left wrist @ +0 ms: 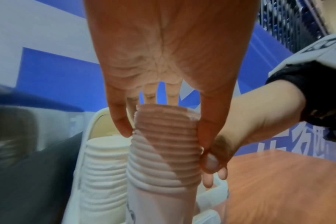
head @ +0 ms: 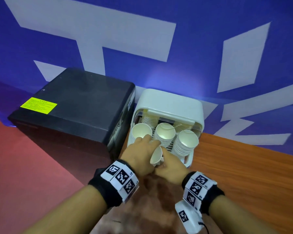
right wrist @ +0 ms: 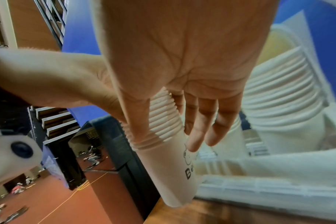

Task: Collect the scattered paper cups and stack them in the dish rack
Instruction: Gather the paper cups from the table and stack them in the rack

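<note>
A nested stack of white paper cups (head: 156,157) is tilted just in front of the white dish rack (head: 169,103). My left hand (head: 140,154) grips the stack near its rims; in the left wrist view the left hand (left wrist: 163,137) pinches the ribbed rims of the stack (left wrist: 163,166) between thumb and fingers. My right hand (head: 171,166) holds its lower part; in the right wrist view the right hand (right wrist: 161,136) straddles the stack (right wrist: 173,174), whose bottom cup bears a printed figure. Inside the rack stand a tall stack (head: 165,132), another (head: 187,141) and a cup (head: 141,131).
A black box-shaped appliance (head: 71,105) stands tight against the rack's left side. The rack sits on a wooden table (head: 243,159) against a blue and white wall. Red floor (head: 24,166) lies to the left, below the table edge.
</note>
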